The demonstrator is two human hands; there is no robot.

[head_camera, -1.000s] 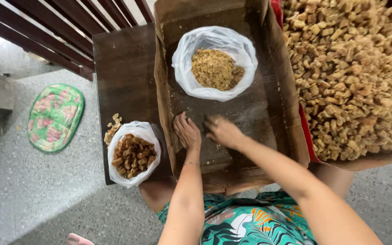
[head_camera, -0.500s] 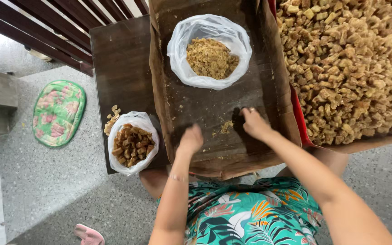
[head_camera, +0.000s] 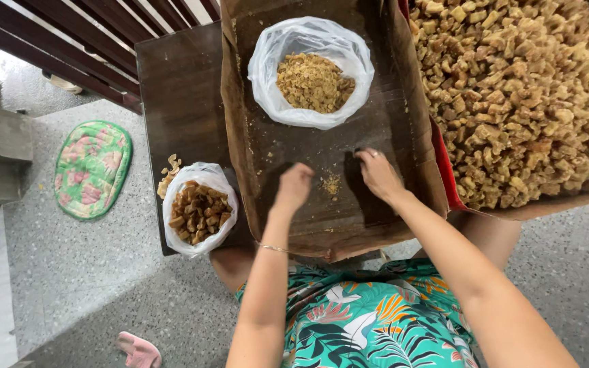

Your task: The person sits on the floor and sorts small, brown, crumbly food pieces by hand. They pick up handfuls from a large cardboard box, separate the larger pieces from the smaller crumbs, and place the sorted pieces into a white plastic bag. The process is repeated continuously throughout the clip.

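My left hand (head_camera: 294, 185) hovers over the brown cardboard sheet (head_camera: 403, 116), fingers curled in with the palm turned away; what is in it is hidden. My right hand (head_camera: 378, 174) rests fingers-down on the cardboard. Between the two hands lies a small heap of tan crumbs (head_camera: 330, 184). Beyond them on the cardboard an open white plastic bag (head_camera: 267, 61) holds fine tan crumbs (head_camera: 311, 82).
A second white bag (head_camera: 172, 204) with dark brown chunks sits on the dark wooden table (head_camera: 182, 88) at my left. A big tray of tan chunks (head_camera: 519, 95) fills the right. Below lie a flowered mat (head_camera: 93, 167) and a pink slipper (head_camera: 138, 351).
Both hands have moved further onto the cardboard and spread apart. The small heap of crumbs now shows between them.
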